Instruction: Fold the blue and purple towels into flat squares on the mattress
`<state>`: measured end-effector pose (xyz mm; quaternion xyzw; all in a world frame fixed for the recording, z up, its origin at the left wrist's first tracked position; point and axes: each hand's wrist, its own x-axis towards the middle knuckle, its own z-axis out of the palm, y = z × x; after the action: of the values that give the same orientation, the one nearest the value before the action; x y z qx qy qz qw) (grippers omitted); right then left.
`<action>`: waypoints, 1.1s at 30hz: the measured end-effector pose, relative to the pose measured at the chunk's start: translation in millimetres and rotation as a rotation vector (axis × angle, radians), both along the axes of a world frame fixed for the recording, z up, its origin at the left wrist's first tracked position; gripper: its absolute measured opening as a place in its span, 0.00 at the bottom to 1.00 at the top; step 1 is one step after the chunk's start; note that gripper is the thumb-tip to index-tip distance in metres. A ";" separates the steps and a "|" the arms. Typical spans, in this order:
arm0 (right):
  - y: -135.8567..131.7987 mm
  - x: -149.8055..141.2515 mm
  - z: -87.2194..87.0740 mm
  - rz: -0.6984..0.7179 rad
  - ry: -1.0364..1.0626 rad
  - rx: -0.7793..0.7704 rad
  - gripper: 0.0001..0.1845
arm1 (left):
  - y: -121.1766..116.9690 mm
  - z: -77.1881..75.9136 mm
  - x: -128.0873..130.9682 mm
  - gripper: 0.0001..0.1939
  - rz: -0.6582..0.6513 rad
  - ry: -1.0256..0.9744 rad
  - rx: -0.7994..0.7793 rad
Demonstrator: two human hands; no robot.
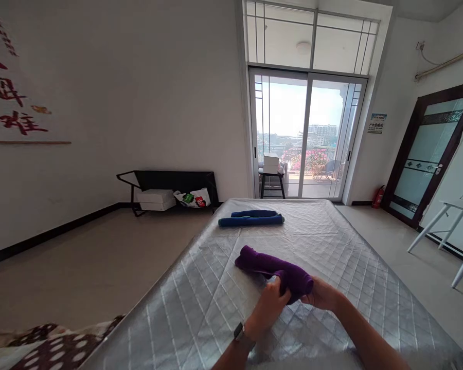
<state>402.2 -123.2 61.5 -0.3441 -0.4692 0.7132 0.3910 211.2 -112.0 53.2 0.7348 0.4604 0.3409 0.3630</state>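
A purple rolled towel (272,265) lies slantwise over the silver quilted mattress (193,303), its near right end between my hands. My left hand (272,300), with a watch on the wrist, pinches a loose fold on the near side of the roll. At the right end, my right hand (321,294) grips the towel with the thumb side against it; some of its fingers are hidden behind the cloth. Farther off on the mattress rest blue rolled towels (251,220), apart from both hands.
A black bench-like frame (173,180) with a white box (156,199) and a printed bag (193,198) stands by the left wall. Sliding glass doors (304,133) are ahead. A white table (451,210) is at right, and a spotted blanket (57,352) at lower left.
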 end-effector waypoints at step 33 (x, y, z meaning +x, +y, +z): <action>-16.2 -8.7 9.6 -0.268 -0.988 0.792 0.11 | 14.8 -4.7 -4.4 0.09 -0.013 -0.225 -0.064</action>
<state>393.4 -139.4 71.2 -0.5170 -0.7745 0.1887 0.3118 206.9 -97.3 48.6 0.6829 0.4228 0.4041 0.4377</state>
